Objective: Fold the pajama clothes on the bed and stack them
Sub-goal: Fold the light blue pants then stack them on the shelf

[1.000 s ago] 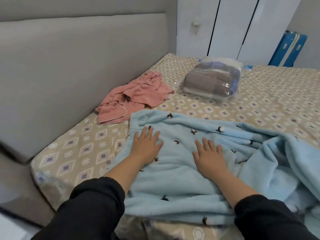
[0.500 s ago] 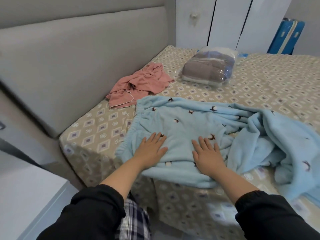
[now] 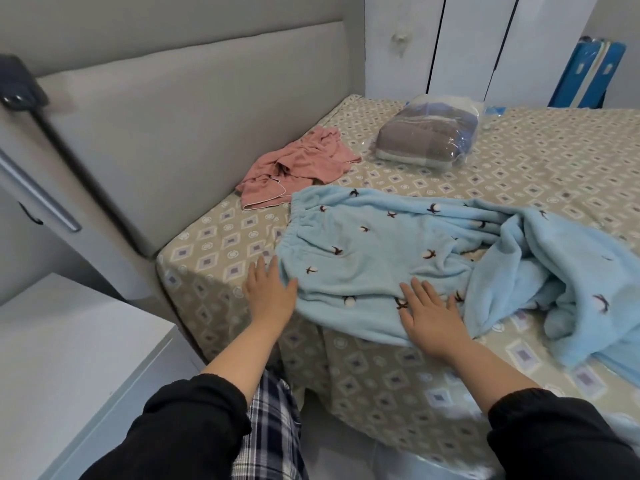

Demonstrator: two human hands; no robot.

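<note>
At lower centre, the right hand [image 3: 433,320] lies flat, released, on light-blue fleece pajama trousers [image 3: 374,251]; the left hand [image 3: 268,296], also released, touches their edge on the patterned bed [image 3: 221,244].

no readable text, labels, brands or numbers on any item in view

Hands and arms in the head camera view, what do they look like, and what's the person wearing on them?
The left hand and right hand are bare: no gloves, and no rings or watch that I can see. Each arm wears a loose black long sleeve, the left sleeve and the right sleeve, ending in a gathered cuff short of the wrist, forearms uncovered.
</note>
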